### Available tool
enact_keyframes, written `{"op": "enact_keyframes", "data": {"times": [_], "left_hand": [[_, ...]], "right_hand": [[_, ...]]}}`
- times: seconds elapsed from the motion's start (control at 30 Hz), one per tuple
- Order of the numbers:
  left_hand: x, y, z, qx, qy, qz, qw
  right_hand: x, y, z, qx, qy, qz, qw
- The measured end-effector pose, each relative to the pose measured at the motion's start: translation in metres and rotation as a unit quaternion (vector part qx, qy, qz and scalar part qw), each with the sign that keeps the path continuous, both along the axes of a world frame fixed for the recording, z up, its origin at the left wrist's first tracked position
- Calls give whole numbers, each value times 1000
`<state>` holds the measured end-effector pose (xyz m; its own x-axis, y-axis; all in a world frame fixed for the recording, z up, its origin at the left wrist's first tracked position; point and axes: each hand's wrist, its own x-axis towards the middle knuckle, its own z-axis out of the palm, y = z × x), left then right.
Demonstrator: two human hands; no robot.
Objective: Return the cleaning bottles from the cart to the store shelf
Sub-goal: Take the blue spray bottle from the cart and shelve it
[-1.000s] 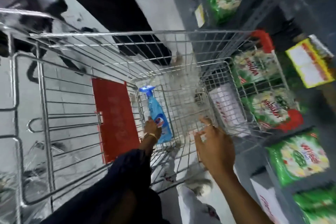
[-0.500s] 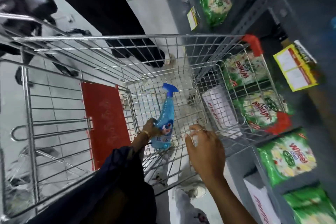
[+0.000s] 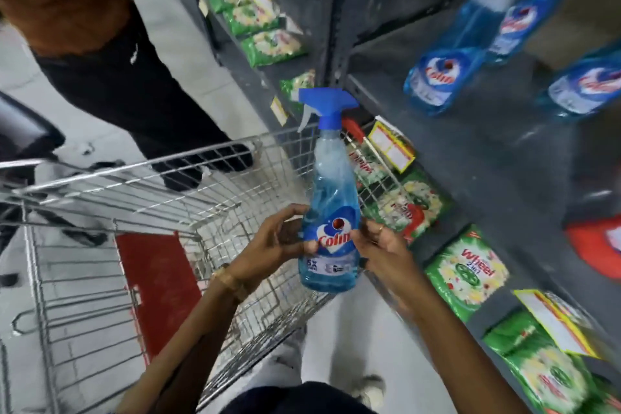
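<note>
A blue spray bottle point(image 3: 331, 198) with a blue trigger head stands upright above the near right corner of the wire cart point(image 3: 141, 191). My left hand point(image 3: 272, 242) grips its lower body from the left. My right hand point(image 3: 383, 245) holds it from the right, fingers on the label. On the grey shelf point(image 3: 470, 131) to the right stand matching blue bottles point(image 3: 440, 77), blurred. The part of the cart basket in view holds nothing.
Another person point(image 3: 111, 54) in dark trousers stands just beyond the cart's far side. Green detergent packs point(image 3: 467, 272) fill the lower shelves at right, with yellow price tags point(image 3: 389, 144). A red child-seat flap point(image 3: 158, 286) sits in the cart.
The bottle has come up out of the cart basket in my left hand. My right hand has closed on it. The view has tilted up towards the shelf.
</note>
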<state>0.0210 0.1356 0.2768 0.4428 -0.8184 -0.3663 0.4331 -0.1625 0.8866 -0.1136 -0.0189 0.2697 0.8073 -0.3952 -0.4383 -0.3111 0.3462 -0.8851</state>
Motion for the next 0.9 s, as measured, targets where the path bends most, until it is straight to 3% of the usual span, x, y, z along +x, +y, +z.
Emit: {"op": "enact_keyframes", "data": {"times": [0.17, 0.53, 0.77, 0.9], "left_hand": [[-33, -32, 38, -22, -79, -19, 996], [-81, -114, 54, -76, -104, -87, 988], [-68, -210, 85, -170, -190, -127, 958], [-61, -252, 83, -184, -214, -144, 948]], "right_hand": [[-45, -25, 38, -16, -74, -60, 995], [-114, -63, 51, -71, -121, -199, 970], [-96, -118, 85, -196, -162, -285, 924], [-81, -151, 85, -264, -116, -337, 897]]}}
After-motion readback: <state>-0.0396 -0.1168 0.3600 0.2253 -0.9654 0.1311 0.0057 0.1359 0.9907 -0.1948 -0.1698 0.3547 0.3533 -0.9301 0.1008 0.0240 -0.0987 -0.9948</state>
